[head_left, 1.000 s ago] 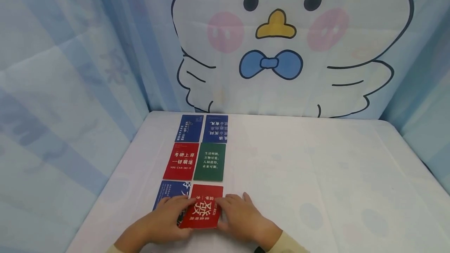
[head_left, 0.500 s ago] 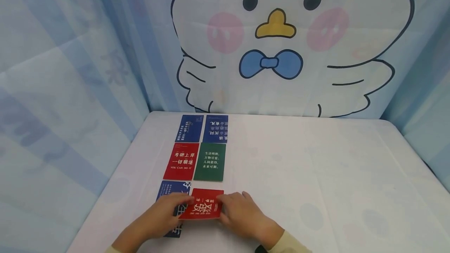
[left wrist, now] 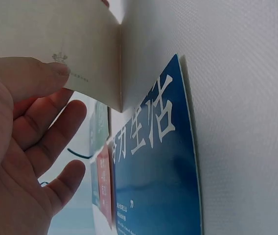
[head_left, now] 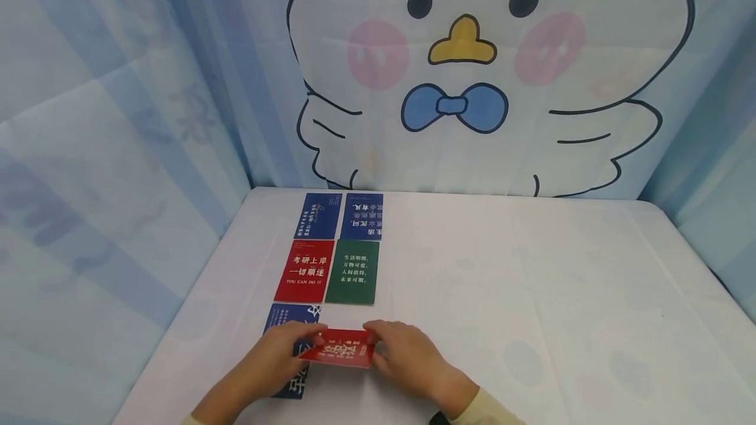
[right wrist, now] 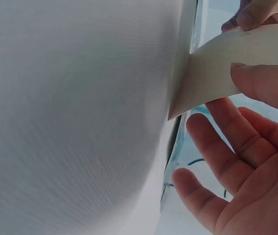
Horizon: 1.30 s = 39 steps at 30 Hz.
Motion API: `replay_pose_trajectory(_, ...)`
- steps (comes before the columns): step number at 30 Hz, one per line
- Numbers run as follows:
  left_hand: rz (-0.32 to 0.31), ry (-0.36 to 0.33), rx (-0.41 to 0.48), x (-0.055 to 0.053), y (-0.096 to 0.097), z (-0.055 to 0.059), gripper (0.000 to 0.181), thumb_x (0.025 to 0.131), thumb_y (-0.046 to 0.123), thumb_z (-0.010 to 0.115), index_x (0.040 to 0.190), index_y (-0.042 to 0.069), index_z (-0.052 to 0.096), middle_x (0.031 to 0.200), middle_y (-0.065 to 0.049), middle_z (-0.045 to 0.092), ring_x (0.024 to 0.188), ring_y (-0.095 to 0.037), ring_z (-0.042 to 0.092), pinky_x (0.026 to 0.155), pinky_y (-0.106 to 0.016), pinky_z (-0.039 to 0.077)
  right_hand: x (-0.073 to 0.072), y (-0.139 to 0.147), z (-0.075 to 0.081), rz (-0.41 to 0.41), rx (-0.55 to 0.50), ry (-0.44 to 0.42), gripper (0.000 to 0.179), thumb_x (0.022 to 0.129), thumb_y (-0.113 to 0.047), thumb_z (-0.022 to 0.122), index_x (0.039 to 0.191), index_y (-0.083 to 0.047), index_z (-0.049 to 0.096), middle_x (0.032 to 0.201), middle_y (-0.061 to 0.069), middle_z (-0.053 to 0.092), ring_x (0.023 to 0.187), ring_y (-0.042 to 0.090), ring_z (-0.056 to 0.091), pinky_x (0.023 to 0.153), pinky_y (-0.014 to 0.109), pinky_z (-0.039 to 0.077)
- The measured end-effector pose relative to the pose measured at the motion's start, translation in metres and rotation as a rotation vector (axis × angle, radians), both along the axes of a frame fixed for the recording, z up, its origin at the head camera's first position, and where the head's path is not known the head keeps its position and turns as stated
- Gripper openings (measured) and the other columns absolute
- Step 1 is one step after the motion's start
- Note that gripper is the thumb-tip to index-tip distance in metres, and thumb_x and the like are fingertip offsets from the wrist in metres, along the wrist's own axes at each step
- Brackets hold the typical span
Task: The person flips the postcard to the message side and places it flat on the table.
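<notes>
Both hands pinch a red card (head_left: 341, 348) with white lettering between them, one at each side. My left hand (head_left: 273, 357) has its thumb on the card's pale back (left wrist: 26, 29) and fingers on the printed face, as the left wrist view shows. My right hand (head_left: 411, 361) grips the opposite side the same way, its lower fingers spread loose. The card is tilted up, with its far edge close to the tabletop. Under and beside my left hand lies a blue card (left wrist: 153, 161) with large white characters, partly covered in the head view.
Beyond the hands, a red card (head_left: 304, 272) and a green card (head_left: 353, 273) lie side by side. Two blue cards, a left one (head_left: 317, 216) and a right one (head_left: 362, 217), lie behind them. A pale cloth covers the table (head_left: 531, 294); printed curtains (head_left: 461, 149) surround it.
The red card has gone from lying nearly flat to tilted, its near edge raised and its far edge drawn back toward me. More of the blue card beside it shows.
</notes>
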<state>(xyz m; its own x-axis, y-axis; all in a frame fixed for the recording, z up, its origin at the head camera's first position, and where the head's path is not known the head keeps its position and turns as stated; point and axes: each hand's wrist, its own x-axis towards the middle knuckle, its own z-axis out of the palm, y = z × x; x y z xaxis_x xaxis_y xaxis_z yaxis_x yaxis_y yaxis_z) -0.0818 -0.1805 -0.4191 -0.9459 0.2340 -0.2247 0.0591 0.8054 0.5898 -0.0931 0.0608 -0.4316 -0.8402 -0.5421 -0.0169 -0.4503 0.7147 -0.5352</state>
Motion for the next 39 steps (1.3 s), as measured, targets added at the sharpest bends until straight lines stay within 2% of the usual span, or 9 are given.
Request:
replay_pose_trajectory(6, -0.029, 0.07, 0.022, 0.002, 0.001, -0.001, 0.041, 0.084, 0.009, 0.079, 0.124, 0.014, 0.071, 0.112, -0.002, 0.07, 0.108, -0.029, 0.064, 0.089, -0.048, 0.055, 0.0, 0.0, 0.002, -0.011, -0.006, 0.013, 0.042, 0.089, -0.017, 0.075, 0.128, -0.006, 0.061, 0.106, 0.002, 0.071, 0.091, 0.014, 0.064, 0.09, 0.041, 0.055)
replay_pose_trajectory(11, -0.003, 0.11, 0.044, 0.004, 0.003, -0.001, 0.036, 0.087, 0.013, 0.078, 0.122, 0.015, 0.072, 0.115, -0.001, 0.071, 0.113, -0.03, 0.065, 0.089, -0.045, 0.055, 0.001, 0.001, 0.002, -0.021, -0.048, 0.041, 0.043, 0.089, -0.01, 0.074, 0.129, -0.004, 0.059, 0.098, 0.001, 0.07, 0.084, 0.013, 0.062, 0.086, 0.038, 0.057)
replay_pose_trajectory(15, 0.047, 0.171, 0.095, 0.003, 0.007, -0.002, 0.034, 0.086, 0.012, 0.079, 0.118, 0.01, 0.069, 0.101, 0.003, 0.072, 0.092, -0.019, 0.07, 0.08, -0.033, 0.059, 0.002, 0.001, -0.001, -0.044, -0.165, 0.072, 0.035, 0.091, -0.006, 0.071, 0.124, -0.001, 0.058, 0.088, 0.002, 0.069, 0.072, 0.008, 0.058, 0.069, 0.029, 0.055)
replay_pose_trajectory(19, 0.102, 0.241, 0.158, 0.004, 0.009, -0.003, 0.041, 0.084, 0.01, 0.081, 0.121, 0.005, 0.063, 0.087, 0.008, 0.069, 0.071, -0.006, 0.062, 0.065, -0.021, 0.056, 0.005, 0.001, -0.004, -0.083, -0.275, 0.098, 0.037, 0.092, -0.004, 0.07, 0.125, 0.002, 0.054, 0.085, 0.003, 0.071, 0.067, 0.006, 0.056, 0.063, 0.024, 0.051)
replay_pose_trajectory(24, 0.154, 0.267, 0.187, 0.006, 0.01, -0.005, 0.053, 0.083, 0.01, 0.082, 0.125, 0.005, 0.052, 0.088, 0.007, 0.071, 0.081, -0.013, 0.071, 0.076, -0.032, 0.06, 0.007, 0.0, -0.006, -0.109, -0.332, 0.12, 0.055, 0.09, -0.001, 0.071, 0.136, 0.004, 0.043, 0.088, 0.004, 0.072, 0.072, 0.006, 0.06, 0.07, 0.026, 0.056)
replay_pose_trajectory(26, 0.168, 0.271, 0.209, 0.007, 0.009, -0.005, 0.051, 0.083, 0.009, 0.082, 0.12, 0.006, 0.047, 0.087, 0.006, 0.072, 0.084, -0.016, 0.072, 0.079, -0.035, 0.059, 0.007, -0.001, -0.007, -0.119, -0.366, 0.112, 0.062, 0.09, 0.0, 0.072, 0.141, 0.004, 0.038, 0.089, 0.003, 0.069, 0.073, 0.006, 0.062, 0.07, 0.026, 0.057)
replay_pose_trajectory(30, 0.179, 0.295, 0.244, 0.006, 0.009, -0.005, 0.045, 0.085, 0.005, 0.079, 0.109, 0.01, 0.041, 0.08, 0.007, 0.068, 0.08, -0.014, 0.071, 0.078, -0.032, 0.059, 0.008, -0.002, -0.007, -0.139, -0.414, 0.076, 0.074, 0.09, -0.001, 0.072, 0.151, -0.002, 0.03, 0.103, 0.007, 0.065, 0.077, 0.007, 0.065, 0.073, 0.023, 0.057)
replay_pose_trajectory(34, 0.184, 0.308, 0.262, 0.006, 0.01, -0.006, 0.041, 0.087, 0.002, 0.077, 0.105, 0.012, 0.041, 0.082, 0.007, 0.064, 0.084, -0.016, 0.07, 0.08, -0.031, 0.059, 0.009, -0.004, -0.006, -0.121, -0.418, 0.108, 0.076, 0.089, 0.002, 0.072, 0.154, -0.007, 0.034, 0.115, 0.012, 0.061, 0.079, 0.007, 0.066, 0.076, 0.02, 0.056)
replay_pose_trajectory(39, 0.195, 0.318, 0.281, 0.006, 0.013, -0.006, 0.035, 0.088, 0.0, 0.075, 0.106, 0.013, 0.048, 0.097, 0.003, 0.061, 0.092, -0.015, 0.066, 0.085, -0.031, 0.057, 0.01, -0.005, -0.004, -0.09, -0.43, 0.11, 0.074, 0.088, 0.004, 0.072, 0.153, -0.004, 0.037, 0.114, 0.012, 0.059, 0.078, 0.006, 0.065, 0.074, 0.017, 0.055)
